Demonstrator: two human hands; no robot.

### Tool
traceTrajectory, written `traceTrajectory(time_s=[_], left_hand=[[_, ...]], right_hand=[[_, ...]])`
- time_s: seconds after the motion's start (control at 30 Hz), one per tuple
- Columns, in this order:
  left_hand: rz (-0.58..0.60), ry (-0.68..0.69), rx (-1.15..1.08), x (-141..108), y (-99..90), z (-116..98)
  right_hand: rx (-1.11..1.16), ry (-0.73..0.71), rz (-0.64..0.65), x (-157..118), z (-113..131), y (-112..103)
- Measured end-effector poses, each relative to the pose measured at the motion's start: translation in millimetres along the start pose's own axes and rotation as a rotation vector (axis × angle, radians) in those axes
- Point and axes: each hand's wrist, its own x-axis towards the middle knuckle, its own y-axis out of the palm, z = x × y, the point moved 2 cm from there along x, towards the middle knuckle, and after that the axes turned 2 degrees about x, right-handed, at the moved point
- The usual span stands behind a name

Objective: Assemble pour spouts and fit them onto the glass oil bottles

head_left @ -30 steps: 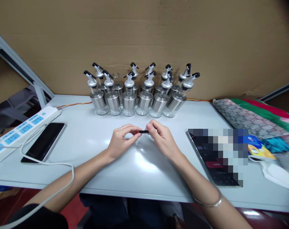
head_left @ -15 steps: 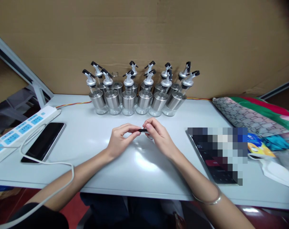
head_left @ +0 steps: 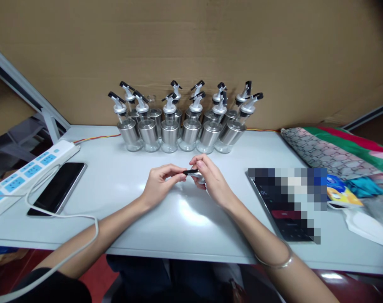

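Between my hands, over the middle of the table, is a pourer top with a black lever and a silver body. My left hand pinches the lever's left end between thumb and fingertips. Curled round the silver part from the right is my right hand, whose fingers partly hide it. Behind them stand two rows of glass bottles with metal sleeves, nearly all fitted with silver pourers and black levers. One back-row bottle has no pourer on it.
A white power strip and a phone lie at the left, with a white cable crossing over my left forearm. At the right are a partly blurred tablet, coloured packets and patterned cloth.
The thumb of my right hand has lifted slightly, and more of the black lever and silver body now shows. My left hand has hardly moved.
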Motion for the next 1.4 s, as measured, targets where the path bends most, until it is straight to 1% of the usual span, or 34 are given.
traceTrajectory(time_s=[0.27,0.47,0.63,0.73,0.83,1.13,1.4], left_hand=[[0.031,-0.109,-0.065,0.9,0.7,-0.6],[0.089,-0.216,-0.097,1.9,1.2,-2.8],[0.180,-0.273,-0.204,4.0,2.2,-0.7],[0.201,-0.301,-0.239,4.2,2.8,1.3],[0.196,-0.308,-0.237,4.2,3.1,2.4],[0.180,-0.292,-0.171,5.0,2.6,3.1],[0.160,-0.310,-0.180,6.0,2.4,2.0]], right_hand=[[0.013,0.018,-0.011,0.5,0.5,-1.9],[0.065,0.060,-0.008,0.5,2.5,-2.1],[0.109,0.128,0.010,1.4,5.1,0.3],[0.153,0.182,0.023,2.2,4.5,1.8],[0.134,0.209,0.008,2.4,4.2,1.9],[-0.034,0.174,-0.032,0.2,7.1,-0.5],[-0.021,0.196,-0.043,-0.7,1.9,-1.1]])
